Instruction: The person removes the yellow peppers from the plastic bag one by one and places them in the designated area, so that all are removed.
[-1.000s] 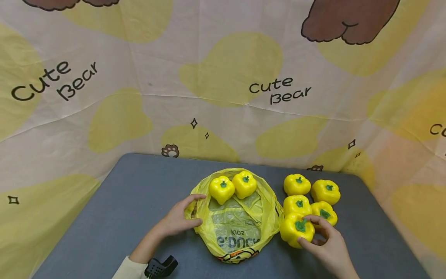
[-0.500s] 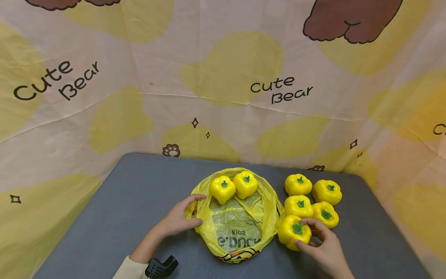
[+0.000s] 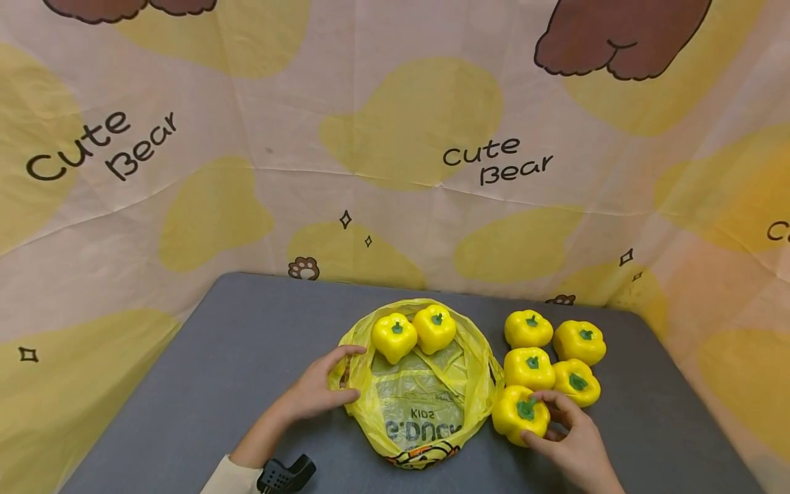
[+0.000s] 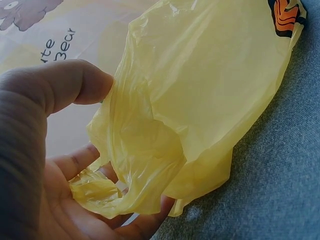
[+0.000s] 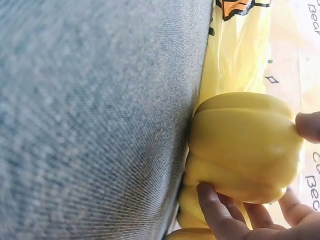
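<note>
A yellow plastic bag (image 3: 420,394) with dark lettering stands on the table with its mouth spread wide. Inside it, two yellow bell peppers (image 3: 393,337) lie against the far wall. My left hand (image 3: 317,387) holds the bag's left side; in the left wrist view its thumb presses the bag's rim (image 4: 135,100) and the other fingers lie behind the plastic. Just right of the bag, my right hand (image 3: 570,436) grips a yellow bell pepper (image 3: 509,418) by its side, below the green stem. In the right wrist view, thumb and fingers surround this pepper (image 5: 245,145).
Several more yellow bell peppers (image 3: 529,368) sit in a cluster at the right, behind the gripped one. The grey table (image 3: 265,322) ends at a patterned cloth backdrop (image 3: 395,137). A black device (image 3: 286,473) is worn at the left wrist.
My right hand has shifted the pepper slightly left and towards me, away from the pepper behind it. The left hand and the bag have stayed in place.
</note>
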